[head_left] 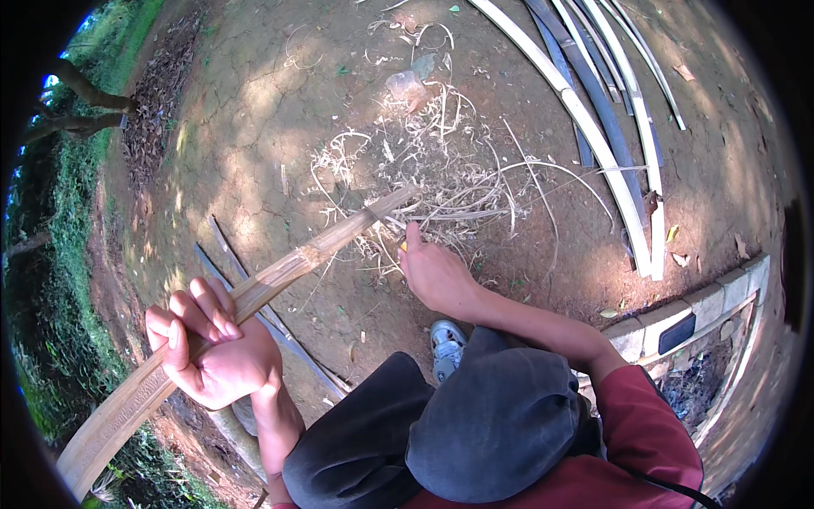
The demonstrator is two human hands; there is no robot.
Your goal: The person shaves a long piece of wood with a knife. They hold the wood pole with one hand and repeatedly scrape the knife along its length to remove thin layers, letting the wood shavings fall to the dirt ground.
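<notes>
A long split bamboo strip [298,259] slants from the lower left up to the middle of the head view. My left hand [222,356] is closed round its lower part, palm up with the fingers curled over the strip. Close to the strip's far end, my right hand [441,276] grips a small knife [393,223], its index finger stretched forward. The blade lies against or just beside the strip; whether it touches I cannot tell. Most of the handle is hidden in the hand, apart from a bit of yellow. Pale curled shavings [458,204] cover the ground beyond.
Several long bamboo strips [585,119] lie on the earth at the upper right. More thin strips [292,339] rest beside my left forearm. A low block edging [649,331] with a dark flat object [677,334] on it runs at the right. My shoe [447,343] is below the shavings.
</notes>
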